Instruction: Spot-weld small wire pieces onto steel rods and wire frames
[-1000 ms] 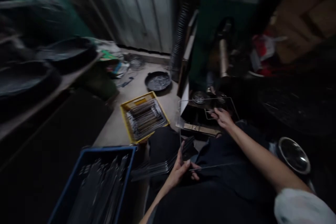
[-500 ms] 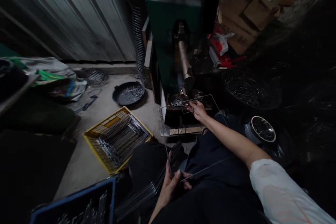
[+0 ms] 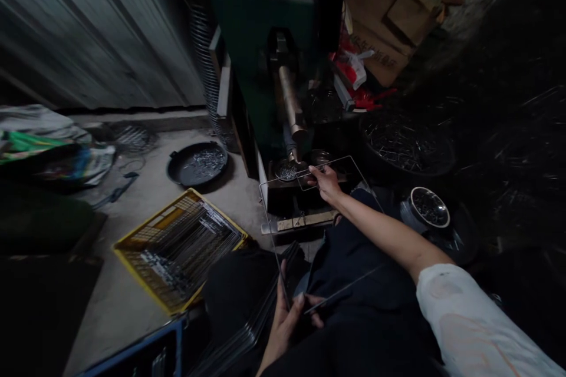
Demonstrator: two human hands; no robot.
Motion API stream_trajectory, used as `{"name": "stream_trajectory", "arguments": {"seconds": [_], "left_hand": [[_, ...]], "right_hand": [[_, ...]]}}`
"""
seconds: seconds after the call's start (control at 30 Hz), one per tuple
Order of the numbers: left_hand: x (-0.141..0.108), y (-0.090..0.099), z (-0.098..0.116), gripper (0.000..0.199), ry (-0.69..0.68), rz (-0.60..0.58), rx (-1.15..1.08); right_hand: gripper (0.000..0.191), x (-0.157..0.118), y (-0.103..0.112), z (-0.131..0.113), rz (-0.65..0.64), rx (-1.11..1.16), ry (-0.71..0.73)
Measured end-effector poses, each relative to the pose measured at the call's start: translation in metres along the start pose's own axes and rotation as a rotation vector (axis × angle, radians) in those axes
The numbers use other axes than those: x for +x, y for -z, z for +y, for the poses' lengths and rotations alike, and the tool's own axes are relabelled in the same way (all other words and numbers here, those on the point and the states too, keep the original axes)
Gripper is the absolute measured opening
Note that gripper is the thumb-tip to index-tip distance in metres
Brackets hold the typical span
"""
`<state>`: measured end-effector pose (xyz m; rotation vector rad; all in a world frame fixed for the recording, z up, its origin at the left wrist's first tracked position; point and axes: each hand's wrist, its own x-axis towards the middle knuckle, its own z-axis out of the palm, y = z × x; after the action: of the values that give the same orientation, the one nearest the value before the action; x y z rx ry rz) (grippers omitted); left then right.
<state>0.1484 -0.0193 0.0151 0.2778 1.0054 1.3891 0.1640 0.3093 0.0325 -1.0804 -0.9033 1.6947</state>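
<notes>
A large thin wire frame [image 3: 343,290] with bent corners is held over my lap. My right hand [image 3: 326,184] is closed on its far part, pinching it together with a smaller bent wire piece [image 3: 305,188]. That spot lies just in front of the copper-coloured arm tip [image 3: 292,155] of a green and white machine [image 3: 239,23]; whether wire and tip touch, I cannot tell. Nearer to me, my left hand [image 3: 288,313] grips the frame's near corner between thumb and fingers. A small dish of metal bits [image 3: 287,172] sits beside the tip.
Bent wires [image 3: 247,336] lie across my left leg. On the left are a yellow crate [image 3: 148,288] of wire parts, a blue-rimmed crate [image 3: 179,347] and a black pan [image 3: 177,174]. A bowl [image 3: 413,200] and a wide basin [image 3: 451,159] of metal pieces stand on the right.
My view has turned a little to the right, so the surroundings sit further left in the picture. Both hands keep their hold on the wire frame with hardly any movement.
</notes>
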Motion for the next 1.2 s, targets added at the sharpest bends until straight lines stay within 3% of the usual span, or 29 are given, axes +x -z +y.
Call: {"name": "stream_trajectory", "arguments": {"seconds": [0.23, 0.9, 1.2], "left_hand": [[0.002, -0.008, 0.004, 0.090, -0.007, 0.003, -0.008], [0.010, -0.003, -0.002, 0.089, -0.043, -0.186, -0.019], [0.015, -0.004, -0.002, 0.091, -0.053, -0.195, 0.007]], "right_hand": [[0.029, 0.006, -0.002, -0.010, -0.021, -0.022, 0.054], [0.040, 0.002, -0.006, -0.033, -0.024, -0.017, 0.120], [0.038, 0.003, -0.005, -0.033, -0.017, -0.042, 0.126]]}}
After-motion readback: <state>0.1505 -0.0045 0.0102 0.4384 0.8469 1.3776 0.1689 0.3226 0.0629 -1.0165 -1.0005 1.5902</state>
